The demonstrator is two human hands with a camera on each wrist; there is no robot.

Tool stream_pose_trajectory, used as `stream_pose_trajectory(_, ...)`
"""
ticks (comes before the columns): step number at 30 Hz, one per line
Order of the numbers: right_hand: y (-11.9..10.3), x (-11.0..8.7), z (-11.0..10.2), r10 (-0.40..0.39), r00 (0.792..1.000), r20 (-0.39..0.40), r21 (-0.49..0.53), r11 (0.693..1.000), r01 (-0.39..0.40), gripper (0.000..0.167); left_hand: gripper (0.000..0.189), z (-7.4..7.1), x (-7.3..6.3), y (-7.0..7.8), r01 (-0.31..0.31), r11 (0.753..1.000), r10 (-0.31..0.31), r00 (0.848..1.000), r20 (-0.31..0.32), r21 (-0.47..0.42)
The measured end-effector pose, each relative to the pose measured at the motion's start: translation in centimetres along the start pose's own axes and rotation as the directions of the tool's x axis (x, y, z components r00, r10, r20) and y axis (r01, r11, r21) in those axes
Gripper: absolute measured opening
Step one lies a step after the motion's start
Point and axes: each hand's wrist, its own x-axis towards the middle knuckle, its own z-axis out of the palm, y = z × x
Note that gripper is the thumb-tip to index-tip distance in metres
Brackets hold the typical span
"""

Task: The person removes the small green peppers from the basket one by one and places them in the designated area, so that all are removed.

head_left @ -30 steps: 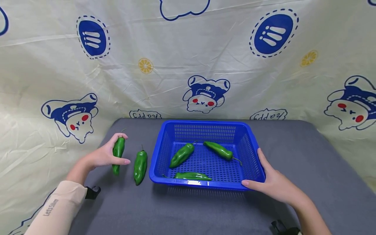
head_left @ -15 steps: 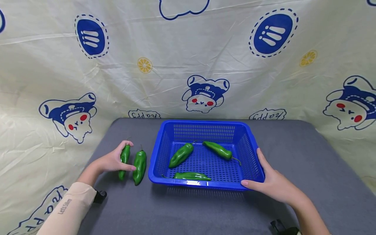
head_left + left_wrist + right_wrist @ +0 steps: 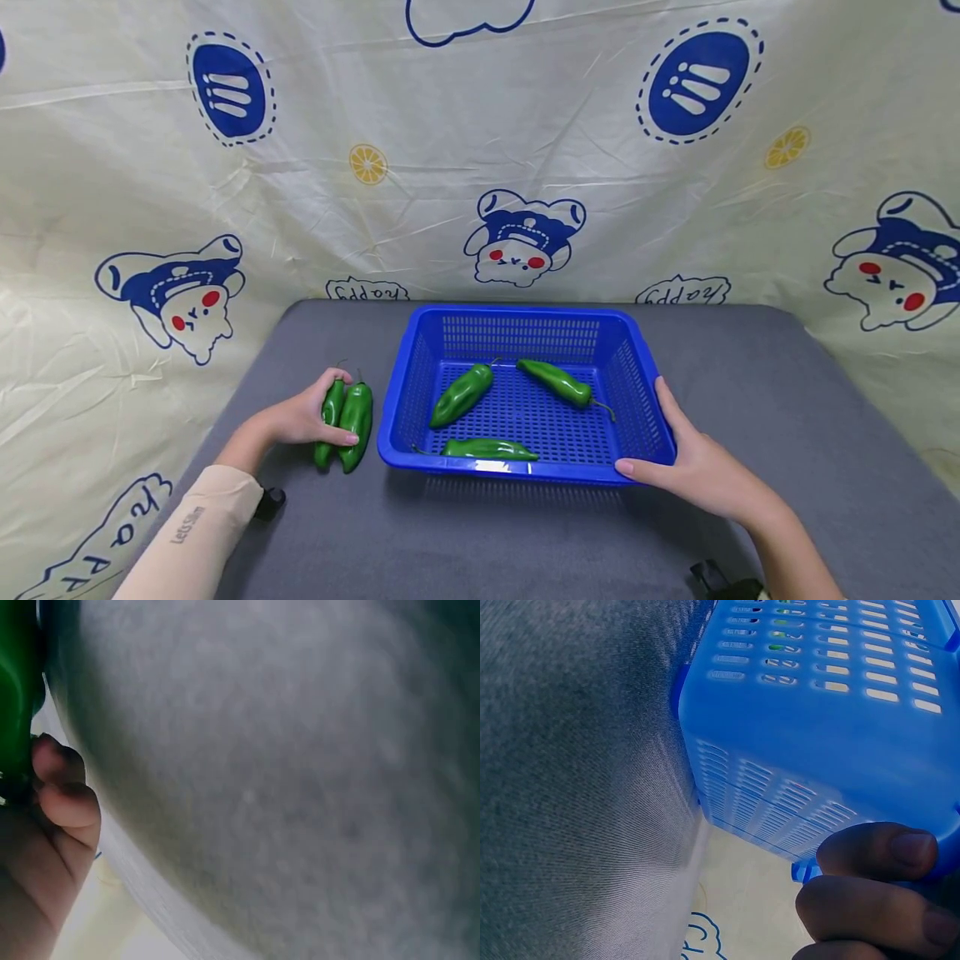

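In the head view my left hand (image 3: 307, 417) is wrapped round a green pepper (image 3: 332, 406) on the left of the cloth. Its thumb lies across a second green pepper (image 3: 360, 408), which touches the first. A green pepper (image 3: 15, 682) and curled fingertips show at the edge of the left wrist view. My right hand (image 3: 701, 467) grips the front right corner of a blue plastic basket (image 3: 517, 313), thumb on the rim. Its fingers curl against the basket wall (image 3: 802, 742) in the right wrist view. Inside lie three green peppers: one left (image 3: 462, 396), one right (image 3: 558, 383), one along the front (image 3: 491, 450).
A grey cloth (image 3: 480, 542) covers the table under everything. Behind it hangs a pale printed curtain (image 3: 420, 233) that also runs down both sides. Only a narrow strip of cloth separates the left peppers from the basket.
My left hand has moved right and slightly nearer with its pepper, bringing it against the second one, and its thumb now crosses that one. My right hand and the basket have stayed put.
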Motion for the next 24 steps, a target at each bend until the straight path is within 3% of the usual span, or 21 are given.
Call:
stream_pose_trajectory(7,0.0,0.1,0.0,0.001,1.0,0.0,0.001,1.0,-0.001,0.121,0.089,0.6,0.6,0.8,0.028,0.996,-0.028,1.0,0.002,0.083)
stream_pose_trajectory(10,0.0,0.1,0.0,0.001,1.0,-0.002,-0.004,1.0,-0.001,0.121,0.094,0.8,0.6,1.2,0.07,0.987,-0.07,0.998,-0.005,0.144)
stream_pose_trajectory(14,0.0,0.0,-0.1,-0.001,1.0,-0.006,-0.016,1.0,0.001,0.121,0.101,1.1,0.4,1.9,0.163,0.96,-0.164,0.986,-0.014,0.23)
stream_pose_trajectory(20,0.0,0.0,0.0,0.001,1.0,-0.012,-0.022,1.0,-0.001,0.121,0.106,1.1,0.1,2.7,0.255,0.919,-0.255,0.966,-0.04,0.301)
stream_pose_trajectory(24,0.0,0.1,0.0,-0.003,1.0,-0.006,-0.008,1.0,0.003,0.121,0.101,0.4,-0.5,3.9,0.242,0.894,-0.219,0.97,-0.103,0.377)
